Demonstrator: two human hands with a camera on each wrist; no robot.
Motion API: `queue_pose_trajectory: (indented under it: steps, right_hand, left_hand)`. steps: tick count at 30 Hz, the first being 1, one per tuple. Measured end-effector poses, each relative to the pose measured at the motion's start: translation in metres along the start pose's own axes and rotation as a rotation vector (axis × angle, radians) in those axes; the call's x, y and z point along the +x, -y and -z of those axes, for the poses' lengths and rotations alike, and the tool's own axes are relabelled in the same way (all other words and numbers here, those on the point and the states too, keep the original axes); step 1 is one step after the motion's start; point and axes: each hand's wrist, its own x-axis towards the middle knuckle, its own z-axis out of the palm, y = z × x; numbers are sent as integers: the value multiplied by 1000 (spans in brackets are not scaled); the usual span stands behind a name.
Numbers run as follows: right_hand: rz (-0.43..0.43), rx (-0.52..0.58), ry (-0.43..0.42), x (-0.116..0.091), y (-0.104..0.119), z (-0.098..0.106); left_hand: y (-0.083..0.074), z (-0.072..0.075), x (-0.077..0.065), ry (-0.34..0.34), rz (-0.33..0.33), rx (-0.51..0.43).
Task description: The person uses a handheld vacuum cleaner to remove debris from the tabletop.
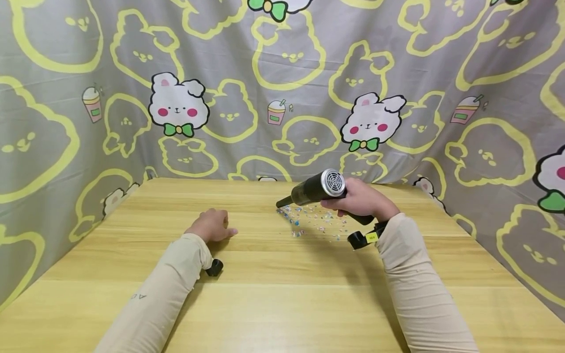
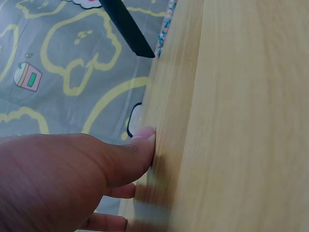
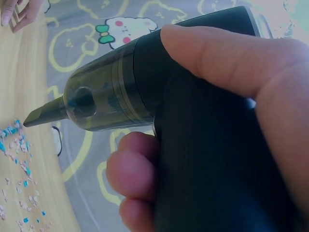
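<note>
My right hand (image 1: 364, 198) grips the handle of a black handheld vacuum cleaner (image 3: 145, 72), its fingers curled round the grip and the thumb along the body. The vacuum has a see-through dust cup and a silver vented end. Its narrow nozzle (image 1: 284, 201) tilts down to the left, the tip close over the far edge of scattered blue, pink and white paper bits (image 1: 304, 218). To the left of the bits, my left hand (image 1: 213, 225) rests on the wooden table, holding nothing, fingers loosely bent and thumb (image 2: 140, 145) pointing right.
The pale wooden table (image 1: 282, 304) reaches back to a grey curtain (image 1: 238, 59) with yellow outlines and white cartoon animals, which also hangs along both sides. Small black wrist cameras (image 1: 215, 267) are worn at both cuffs.
</note>
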Motion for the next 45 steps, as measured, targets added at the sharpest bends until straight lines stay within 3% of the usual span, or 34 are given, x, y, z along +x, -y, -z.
queue_pose_trajectory:
  steps: [45]
  right_hand:
    - [6, -24, 1, -1, -1, 2]
  left_hand:
    - [-1, 2, -1, 21, 17, -9]
